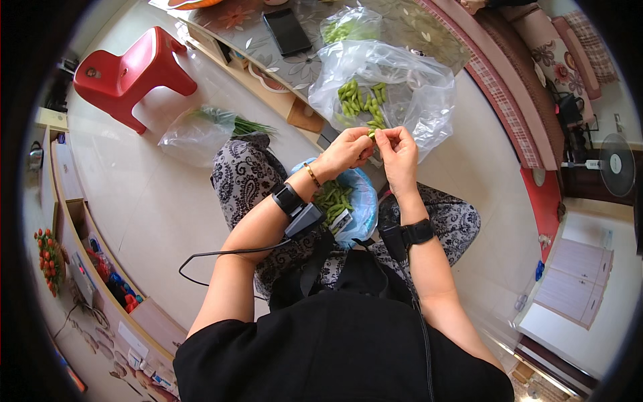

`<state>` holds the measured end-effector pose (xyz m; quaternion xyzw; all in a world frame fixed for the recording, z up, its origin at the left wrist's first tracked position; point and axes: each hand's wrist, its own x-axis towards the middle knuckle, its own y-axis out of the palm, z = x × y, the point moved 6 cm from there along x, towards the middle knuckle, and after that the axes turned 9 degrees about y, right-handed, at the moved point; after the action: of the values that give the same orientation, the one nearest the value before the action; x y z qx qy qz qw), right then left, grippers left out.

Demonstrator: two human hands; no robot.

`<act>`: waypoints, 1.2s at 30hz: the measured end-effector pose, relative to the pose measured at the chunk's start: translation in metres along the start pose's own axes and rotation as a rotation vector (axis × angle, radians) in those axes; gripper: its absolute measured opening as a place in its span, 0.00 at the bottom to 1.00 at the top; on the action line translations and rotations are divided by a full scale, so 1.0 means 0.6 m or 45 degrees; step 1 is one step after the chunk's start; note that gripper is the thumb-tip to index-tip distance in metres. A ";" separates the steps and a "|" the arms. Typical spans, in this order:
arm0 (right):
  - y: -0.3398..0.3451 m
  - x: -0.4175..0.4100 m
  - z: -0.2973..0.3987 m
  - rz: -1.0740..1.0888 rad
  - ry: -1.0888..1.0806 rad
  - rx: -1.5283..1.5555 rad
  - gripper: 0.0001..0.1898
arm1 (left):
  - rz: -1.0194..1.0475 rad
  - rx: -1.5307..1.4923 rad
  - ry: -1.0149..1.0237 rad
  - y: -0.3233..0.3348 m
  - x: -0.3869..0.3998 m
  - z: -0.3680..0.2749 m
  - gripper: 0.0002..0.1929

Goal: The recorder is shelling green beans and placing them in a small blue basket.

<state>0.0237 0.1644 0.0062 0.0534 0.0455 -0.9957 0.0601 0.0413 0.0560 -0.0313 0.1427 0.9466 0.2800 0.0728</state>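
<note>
Between the fingertips of both hands is a green edamame pod [371,133], mostly covered by the fingers. My left hand [349,149] grips it from the left, and my right hand [399,151] pinches it from the right. Just beyond them, several loose pods [353,98] lie on a clear plastic bag [427,108] spread over the table's near edge. Below my wrists, between my knees, stands a bin with a light-blue plastic liner [365,198]. Green pods or hulls [332,201] fill the part of it that shows; my left forearm hides some of the rest.
On the patterned tabletop [251,37] are a black smartphone [287,31] and a smaller bag of green beans [346,27]. A red plastic stool [133,75] and a bag of green stalks [211,133] occupy the floor at left. Part of another person's hand [472,5] shows above the sofa [495,65].
</note>
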 end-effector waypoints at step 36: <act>-0.016 0.131 -0.027 -0.235 -0.309 -1.079 0.05 | -0.128 -0.267 -0.038 -0.048 -0.003 -0.046 0.10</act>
<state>-0.0533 0.1664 -0.0179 -0.0973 0.4465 -0.8895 -0.0075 0.0303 0.0185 -0.0241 0.0907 0.9168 0.3714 0.1153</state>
